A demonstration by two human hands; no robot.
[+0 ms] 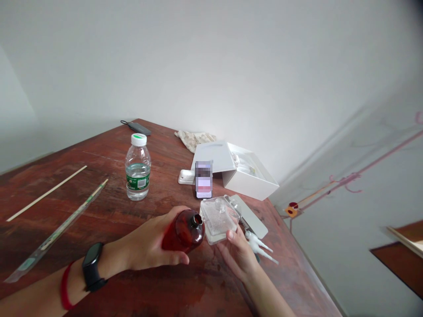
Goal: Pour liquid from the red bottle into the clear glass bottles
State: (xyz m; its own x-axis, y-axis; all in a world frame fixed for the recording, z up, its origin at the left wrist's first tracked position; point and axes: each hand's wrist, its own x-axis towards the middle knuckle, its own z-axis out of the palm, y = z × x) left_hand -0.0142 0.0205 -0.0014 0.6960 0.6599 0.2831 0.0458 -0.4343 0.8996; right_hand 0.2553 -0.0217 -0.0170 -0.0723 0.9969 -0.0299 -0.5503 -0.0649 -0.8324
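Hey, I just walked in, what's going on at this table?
A person's left hand grips a reddish-brown bottle, tilted with its open mouth right beside a clear plastic container held in the right hand. I can't tell whether anything is flowing. A phone stands just beyond, and a capped water bottle stands farther left.

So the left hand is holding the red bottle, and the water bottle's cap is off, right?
Not quite: in the head view, the white cap is on the water bottle. The left hand is holding the red bottle.
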